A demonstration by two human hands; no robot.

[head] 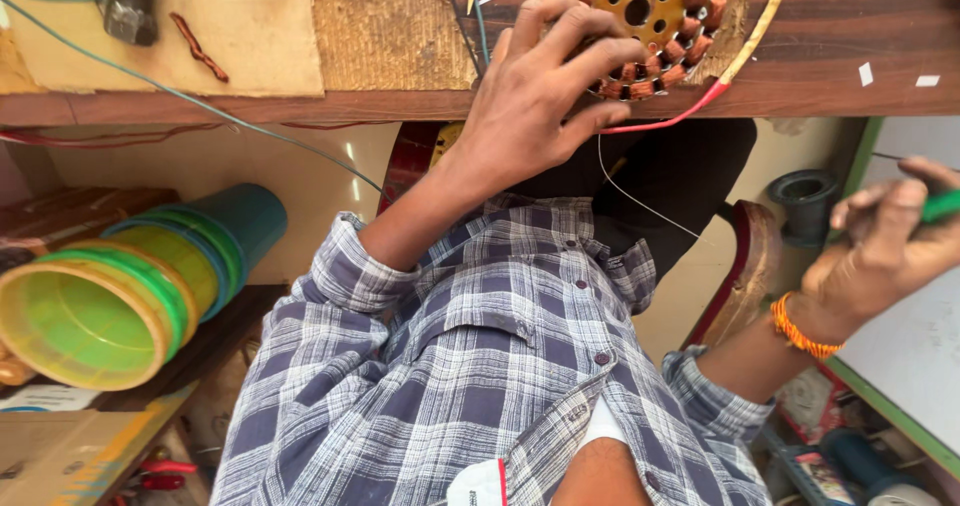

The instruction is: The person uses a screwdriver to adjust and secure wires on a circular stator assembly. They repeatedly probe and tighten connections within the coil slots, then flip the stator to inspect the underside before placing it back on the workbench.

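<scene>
A round motor stator (648, 11) with copper coils around a yellow-brown core lies on the wooden bench (830, 56). My left hand (540, 86) rests on its near edge, fingers spread over the coils and gripping it. My right hand (880, 251), with an orange thread band at the wrist, is out at the right, away from the bench, closed around a thin green tool (940, 206). A thin pale wire (640, 201) hangs from the stator across my dark lap. A red wire (665, 121) curls along the bench edge under the stator.
Stacked green, yellow and teal plastic tubs (120, 286) lie on their sides at the left. Cardboard sheets (240, 26) and a green cable (200, 101) cover the bench's left part. A black cup-shaped part (805, 201) and a white board with a green edge (900, 366) are at the right.
</scene>
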